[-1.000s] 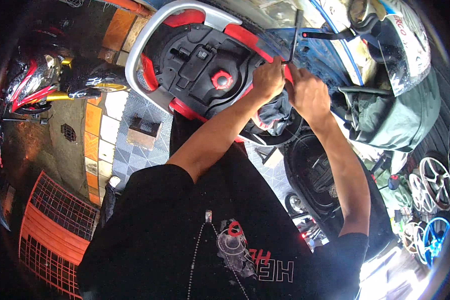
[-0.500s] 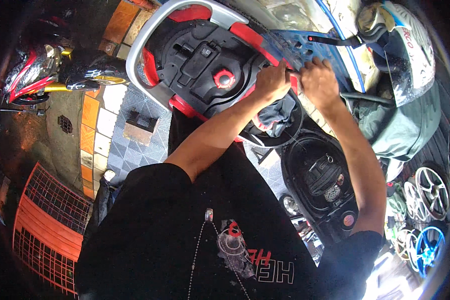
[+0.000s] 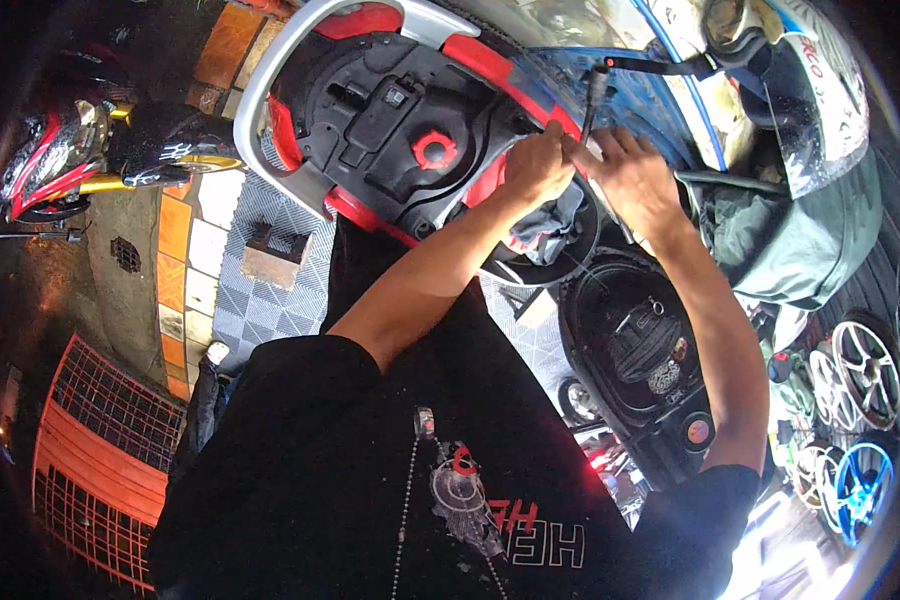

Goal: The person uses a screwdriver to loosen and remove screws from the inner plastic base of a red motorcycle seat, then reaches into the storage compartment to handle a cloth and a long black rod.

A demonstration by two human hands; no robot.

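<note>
My left hand (image 3: 540,165) is closed, its fingertips against the red side panel of an opened scooter body (image 3: 375,105); whatever it grips is hidden. Close beside it, my right hand (image 3: 638,182) has its fingers bent and its thumb toward the left hand. A dark rod-shaped tool with a thicker end (image 3: 596,90) rises from between the two hands; which hand grips it is unclear. Below the hands, dark and red cloths (image 3: 550,228) lie in the round storage opening. A red fuel cap (image 3: 434,151) sits left of my left hand.
The scooter's raised seat (image 3: 630,345), underside showing, is just below my right forearm. A helmet (image 3: 810,100) rests on a dark green bag (image 3: 770,240) at right. Several wheels (image 3: 863,365) stand at far right. An orange grate (image 3: 105,455) and metal block (image 3: 278,255) are at left.
My right hand has come down and its fingers have shifted. The dark rod now stands up between the hands. The scooter appears slightly further left in view.
</note>
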